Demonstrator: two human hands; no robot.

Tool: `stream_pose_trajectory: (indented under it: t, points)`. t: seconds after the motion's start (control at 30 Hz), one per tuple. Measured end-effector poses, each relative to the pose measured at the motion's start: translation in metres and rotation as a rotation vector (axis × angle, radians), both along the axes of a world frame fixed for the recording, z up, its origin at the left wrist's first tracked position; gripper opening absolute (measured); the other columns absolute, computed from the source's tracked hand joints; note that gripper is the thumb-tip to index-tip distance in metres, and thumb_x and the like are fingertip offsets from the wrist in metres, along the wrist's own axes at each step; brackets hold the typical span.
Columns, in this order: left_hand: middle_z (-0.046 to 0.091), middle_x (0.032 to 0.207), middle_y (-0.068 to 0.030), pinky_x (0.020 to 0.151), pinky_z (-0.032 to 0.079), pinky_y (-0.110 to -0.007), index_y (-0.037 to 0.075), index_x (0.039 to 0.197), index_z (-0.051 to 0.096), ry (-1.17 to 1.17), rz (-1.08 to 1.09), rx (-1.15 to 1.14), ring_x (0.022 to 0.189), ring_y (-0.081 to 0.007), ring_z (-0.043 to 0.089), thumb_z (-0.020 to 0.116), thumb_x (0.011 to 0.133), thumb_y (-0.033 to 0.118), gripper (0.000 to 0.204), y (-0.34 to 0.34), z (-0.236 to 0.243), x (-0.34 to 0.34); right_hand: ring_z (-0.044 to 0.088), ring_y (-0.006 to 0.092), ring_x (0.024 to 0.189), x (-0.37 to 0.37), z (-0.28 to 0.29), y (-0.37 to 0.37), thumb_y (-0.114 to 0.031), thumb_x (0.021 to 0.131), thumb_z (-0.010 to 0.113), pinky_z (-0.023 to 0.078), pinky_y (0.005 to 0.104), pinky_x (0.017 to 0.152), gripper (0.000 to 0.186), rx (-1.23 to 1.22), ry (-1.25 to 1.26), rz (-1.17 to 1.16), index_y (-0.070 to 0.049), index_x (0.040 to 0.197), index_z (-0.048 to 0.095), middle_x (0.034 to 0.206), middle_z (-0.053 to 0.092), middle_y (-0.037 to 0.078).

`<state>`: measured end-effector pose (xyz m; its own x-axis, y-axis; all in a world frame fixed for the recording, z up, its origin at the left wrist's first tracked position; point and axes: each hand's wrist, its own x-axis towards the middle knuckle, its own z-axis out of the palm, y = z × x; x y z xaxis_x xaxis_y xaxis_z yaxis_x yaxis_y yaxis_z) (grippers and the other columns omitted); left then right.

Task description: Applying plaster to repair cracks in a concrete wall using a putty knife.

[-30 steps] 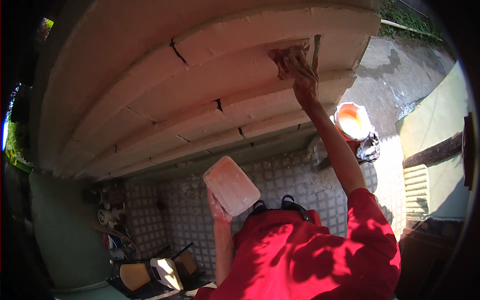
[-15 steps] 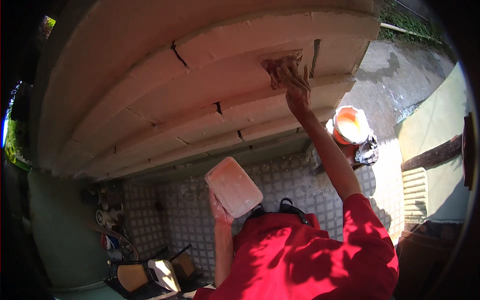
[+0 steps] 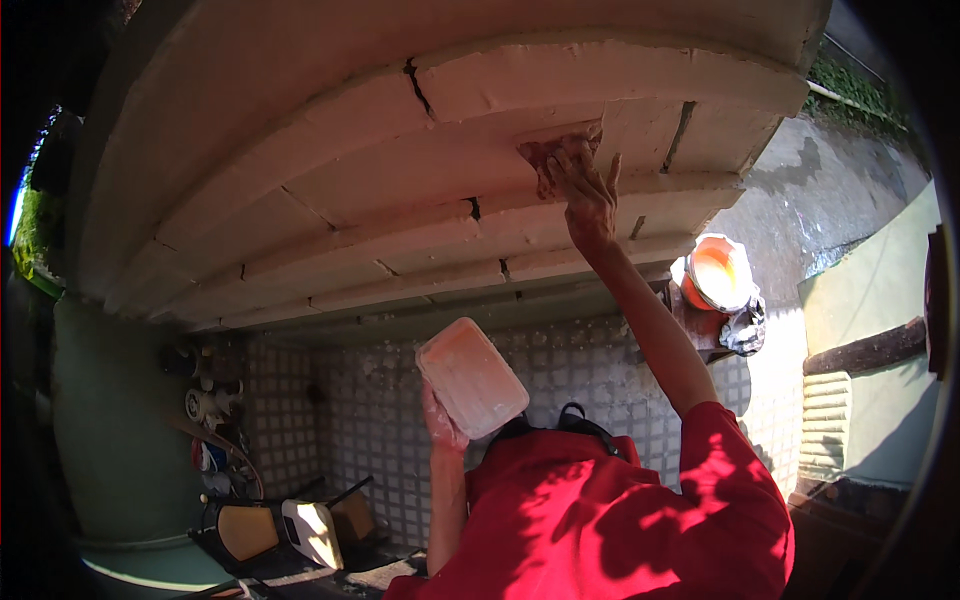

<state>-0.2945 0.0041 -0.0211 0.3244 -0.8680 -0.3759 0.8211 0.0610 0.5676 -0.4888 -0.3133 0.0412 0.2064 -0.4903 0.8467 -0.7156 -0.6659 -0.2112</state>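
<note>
My left hand (image 3: 440, 418) is closed on the side of a shallow pale tray (image 3: 474, 378) with rounded corners, smeared with whitish paste. It holds the tray tilted in front of my body. Up and to the right, my right hand (image 3: 588, 200) presses a thin, flat brown piece (image 3: 545, 152) against the cream boarded surface (image 3: 360, 165). The piece has a ragged outline, and its exact kind cannot be made out. My fingers lie over it with the thumb apart. Dark cracks run across the boards at several joints.
A white bucket (image 3: 742, 285) with an orange inside stands at the right on a low support, a crumpled plastic bag (image 3: 743, 328) beside it. Chairs (image 3: 247, 530) and assorted clutter (image 3: 212, 408) are at lower left. Checkered tiles (image 3: 370, 440) cover the floor.
The view has shifted, so the boards and bucket sit further right and lower. My right hand, still on the brown piece, is slightly further left along the boards. My left hand keeps the tray.
</note>
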Motion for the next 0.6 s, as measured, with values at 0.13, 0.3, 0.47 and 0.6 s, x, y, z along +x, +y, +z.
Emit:
stream_pose_trajectory:
  t: [0.13,0.3,0.47,0.6]
  points:
    - [0.051,0.141,-0.0061,0.106,0.045,-0.042,0.012,0.143,0.042,0.005,0.024,0.005,0.126,-0.0266,0.053,0.042,0.100,0.051,0.058,0.003,0.002,0.006,0.048,0.0257,0.133,-0.002,-0.029,0.035,0.014,0.076,0.052,0.009,0.0637,0.116,0.055,0.108,0.023,-0.013,-0.016,0.120,0.069,0.126,0.065,0.004]
    - [0.051,0.141,-0.0066,0.106,0.045,-0.042,0.011,0.144,0.042,0.024,-0.022,0.006,0.126,-0.0268,0.053,0.042,0.100,0.050,0.059,0.008,-0.001,0.017,0.047,0.0259,0.134,0.046,0.043,0.032,0.007,0.075,0.058,0.009,0.0674,0.115,0.054,-0.096,-0.071,0.000,-0.018,0.122,0.067,0.132,0.061,0.000]
    - [0.052,0.141,-0.0065,0.106,0.045,-0.043,0.012,0.144,0.042,0.009,-0.007,-0.012,0.126,-0.0268,0.053,0.042,0.100,0.050,0.058,-0.002,0.003,0.026,0.046,0.0230,0.134,0.061,-0.010,0.025,0.006,0.076,0.059,0.008,0.0689,0.114,0.052,0.033,-0.041,-0.006,-0.017,0.122,0.067,0.134,0.060,-0.001]
    - [0.052,0.141,-0.0064,0.105,0.045,-0.042,0.011,0.144,0.042,0.001,0.009,-0.013,0.126,-0.0269,0.053,0.041,0.101,0.050,0.058,0.003,-0.003,0.041,0.047,0.0224,0.134,0.053,-0.033,0.049,0.006,0.077,0.058,0.008,0.0698,0.113,0.050,0.090,0.018,-0.016,-0.017,0.120,0.068,0.133,0.061,0.000]
